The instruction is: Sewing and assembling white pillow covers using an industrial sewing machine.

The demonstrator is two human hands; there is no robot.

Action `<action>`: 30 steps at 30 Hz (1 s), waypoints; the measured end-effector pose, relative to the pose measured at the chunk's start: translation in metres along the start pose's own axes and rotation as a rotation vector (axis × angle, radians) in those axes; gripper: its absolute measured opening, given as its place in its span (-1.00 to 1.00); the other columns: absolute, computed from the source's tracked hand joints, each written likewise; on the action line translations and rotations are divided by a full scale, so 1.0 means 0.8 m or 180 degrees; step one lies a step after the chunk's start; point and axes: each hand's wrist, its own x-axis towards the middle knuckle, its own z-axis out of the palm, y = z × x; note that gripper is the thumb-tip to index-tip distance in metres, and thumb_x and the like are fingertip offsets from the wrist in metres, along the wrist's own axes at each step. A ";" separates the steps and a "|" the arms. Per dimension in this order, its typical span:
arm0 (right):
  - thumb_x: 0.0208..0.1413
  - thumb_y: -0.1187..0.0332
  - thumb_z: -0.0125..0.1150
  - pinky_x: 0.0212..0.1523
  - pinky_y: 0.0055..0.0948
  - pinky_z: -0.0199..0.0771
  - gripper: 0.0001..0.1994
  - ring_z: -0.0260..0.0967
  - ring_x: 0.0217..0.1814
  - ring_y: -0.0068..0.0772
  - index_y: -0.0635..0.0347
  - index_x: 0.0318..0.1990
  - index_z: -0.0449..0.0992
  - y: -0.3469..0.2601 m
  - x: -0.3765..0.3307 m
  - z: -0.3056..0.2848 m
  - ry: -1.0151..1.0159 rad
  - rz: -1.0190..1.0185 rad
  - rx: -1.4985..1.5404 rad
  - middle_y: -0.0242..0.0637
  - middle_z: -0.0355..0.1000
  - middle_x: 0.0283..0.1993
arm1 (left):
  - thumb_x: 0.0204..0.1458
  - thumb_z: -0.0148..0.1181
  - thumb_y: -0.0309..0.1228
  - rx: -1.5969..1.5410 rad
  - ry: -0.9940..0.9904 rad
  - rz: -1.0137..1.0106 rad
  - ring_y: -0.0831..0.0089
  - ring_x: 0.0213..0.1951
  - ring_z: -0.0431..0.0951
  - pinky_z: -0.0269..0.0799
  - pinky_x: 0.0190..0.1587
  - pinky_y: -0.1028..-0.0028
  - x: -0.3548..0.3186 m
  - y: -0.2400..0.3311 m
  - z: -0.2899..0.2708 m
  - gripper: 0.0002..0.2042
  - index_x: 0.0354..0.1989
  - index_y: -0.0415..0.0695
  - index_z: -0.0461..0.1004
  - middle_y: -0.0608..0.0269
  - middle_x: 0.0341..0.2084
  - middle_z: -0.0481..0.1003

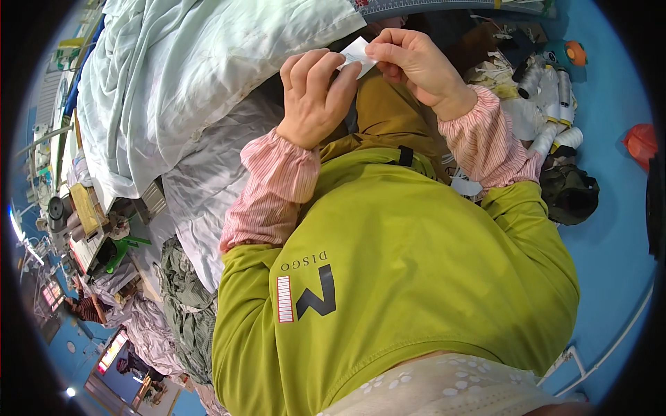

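Pinching a small white paper slip (359, 54) in the narrow grip of the right hand (422, 71), near mustard-brown trousers (399, 118). Touching its left edge with the left hand (310, 97); cannot tell the tightness of that grip. Flanked by draped white fabric (201, 69) on the left, thread spools (565, 91) on the right.

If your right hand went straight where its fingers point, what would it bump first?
Probably your left hand, just past the small white piece your right hand pinches, though depth is unclear.
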 end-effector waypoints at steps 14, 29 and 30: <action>0.16 0.31 0.28 -0.35 -0.72 0.37 -0.87 0.37 -0.37 -0.69 0.11 -0.21 0.55 0.009 0.053 -0.036 0.0037 -0.1447 -0.1385 -0.51 0.41 -0.39 | -0.27 0.28 -0.56 0.0251 -0.0249 0.0337 0.31 -0.24 0.50 0.38 -0.20 0.34 0.036 -0.060 0.005 -0.80 -0.38 -0.12 0.55 0.27 -0.38 0.51; -0.10 0.47 0.17 -0.08 -0.36 0.44 -0.82 0.41 -0.09 -0.35 0.18 -0.28 0.57 -0.002 0.146 -0.031 -0.0007 -0.4126 -0.4280 -0.35 0.45 -0.18 | -0.24 0.35 -0.60 -0.0009 -0.0556 0.0176 0.33 -0.27 0.52 0.46 -0.24 0.38 0.140 -0.272 0.045 -0.83 -0.42 -0.11 0.58 0.31 -0.39 0.56; -0.10 0.47 0.17 -0.09 -0.36 0.44 -0.82 0.42 -0.10 -0.34 0.19 -0.28 0.57 0.000 0.144 -0.023 0.0082 -0.3997 -0.4208 -0.34 0.45 -0.20 | -0.23 0.35 -0.60 -0.0070 -0.0806 0.0250 0.33 -0.26 0.52 0.46 -0.23 0.38 0.137 -0.279 0.050 -0.83 -0.42 -0.11 0.58 0.32 -0.39 0.56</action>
